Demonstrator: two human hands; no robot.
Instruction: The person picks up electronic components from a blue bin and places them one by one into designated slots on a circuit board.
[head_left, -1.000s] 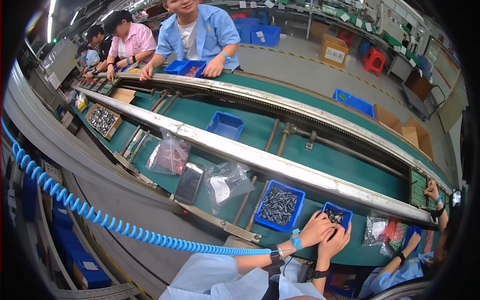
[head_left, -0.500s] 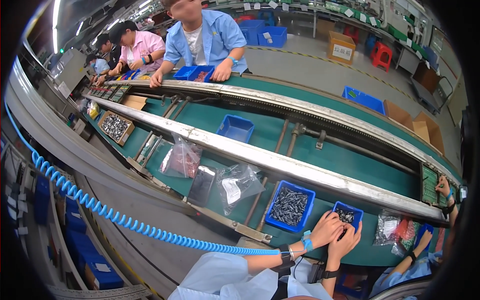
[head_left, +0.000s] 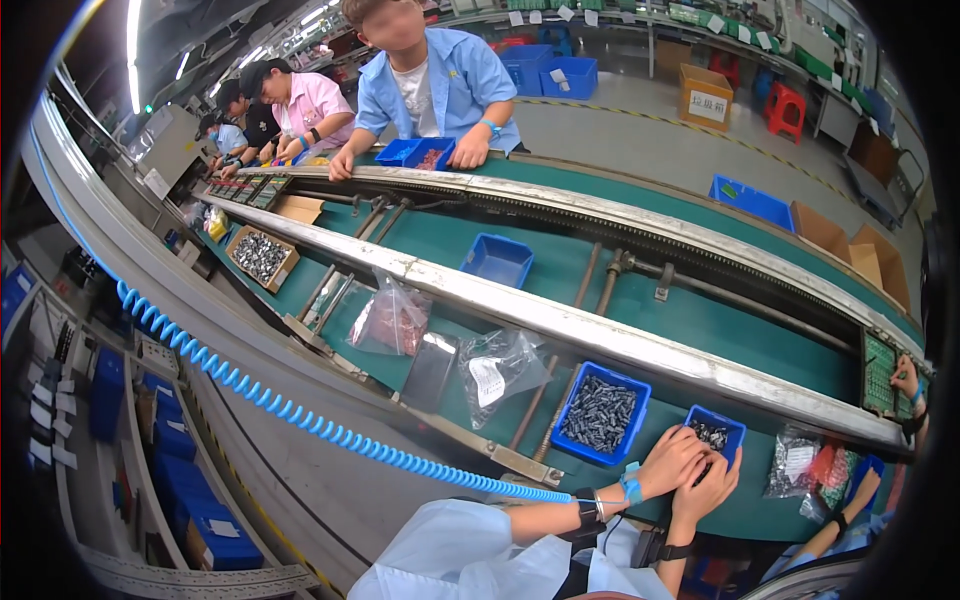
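Observation:
My left hand (head_left: 672, 462) and my right hand (head_left: 709, 488) meet at the near edge of a small blue bin (head_left: 739, 436) holding small dark and silvery parts. Their fingers are bent and pressed together. Something dark shows between them, too small and covered to name. On my left wrist are a light-blue strap (head_left: 631, 484) and a dark band, with a coiled blue cord (head_left: 330, 428) running off to the left. A black band circles my right wrist. Just left of my hands stands a larger blue bin (head_left: 641, 412), filled with dark cylindrical parts (head_left: 600, 413).
Left of the bins lie a clear bag (head_left: 505, 368), a dark flat case (head_left: 431, 372) and a bag of reddish parts (head_left: 392, 322). A metal rail (head_left: 520, 305) runs beyond them. Co-workers stand across the line; another person's hand (head_left: 905, 376) touches a green board (head_left: 880, 370) at right.
The whole scene has shifted a little to the right in the picture as my head turned. Both hands stay together at the small bin, with only slight finger movement.

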